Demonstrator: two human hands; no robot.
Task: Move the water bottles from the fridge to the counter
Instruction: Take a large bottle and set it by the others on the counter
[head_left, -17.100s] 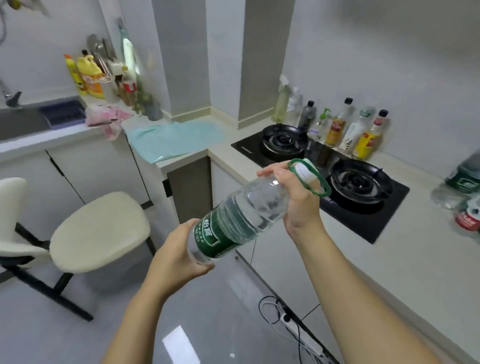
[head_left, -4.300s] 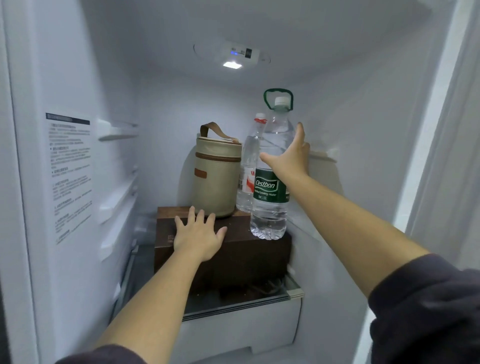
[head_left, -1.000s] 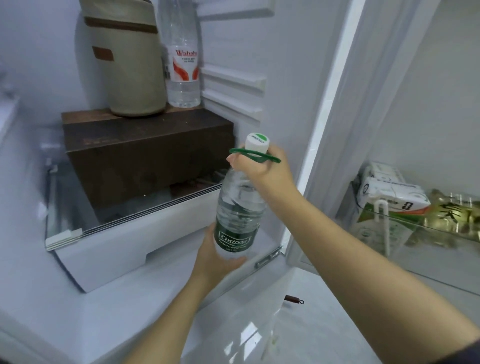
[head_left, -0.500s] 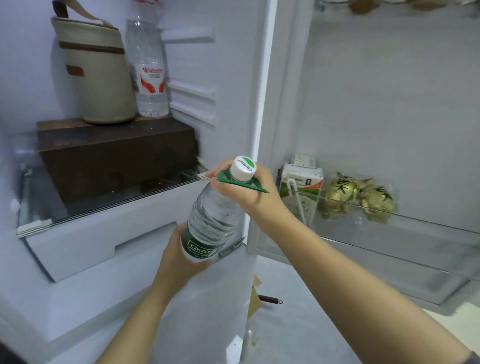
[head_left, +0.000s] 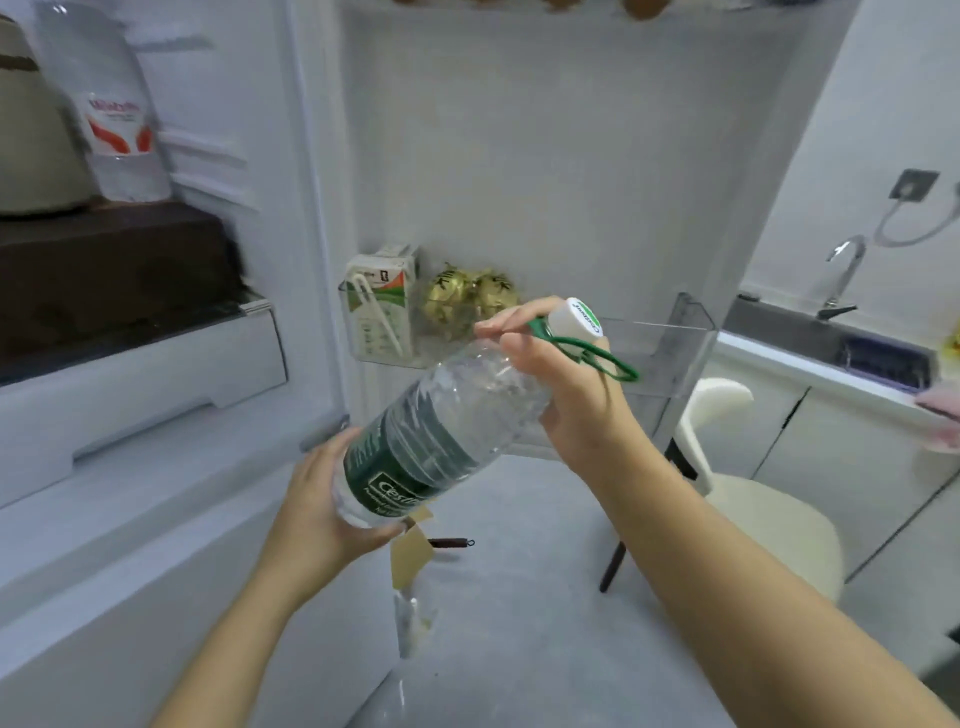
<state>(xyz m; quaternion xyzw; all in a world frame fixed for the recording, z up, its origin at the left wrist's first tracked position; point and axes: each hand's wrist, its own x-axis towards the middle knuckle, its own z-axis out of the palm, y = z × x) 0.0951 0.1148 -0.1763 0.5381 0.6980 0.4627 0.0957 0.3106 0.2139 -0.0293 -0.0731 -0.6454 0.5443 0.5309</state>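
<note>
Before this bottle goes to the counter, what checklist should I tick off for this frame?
1. Right hand grips the green-label bottle at its neck: ok.
2. Left hand holds its base: ok.
3. Cap on: ok.
4. Fridge emptied of bottles: not ok, red-label bottle stands inside.
5. Chair clear of the way to the counter: cannot tell.

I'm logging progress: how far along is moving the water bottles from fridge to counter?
Done: the green-label bottle is out of the fridge. In hand: it is held tilted, left hand cupping its base, right hand gripping its neck, not yet on the counter. Left: set it down, then fetch the red-label bottle still standing on the brown box inside.
</note>
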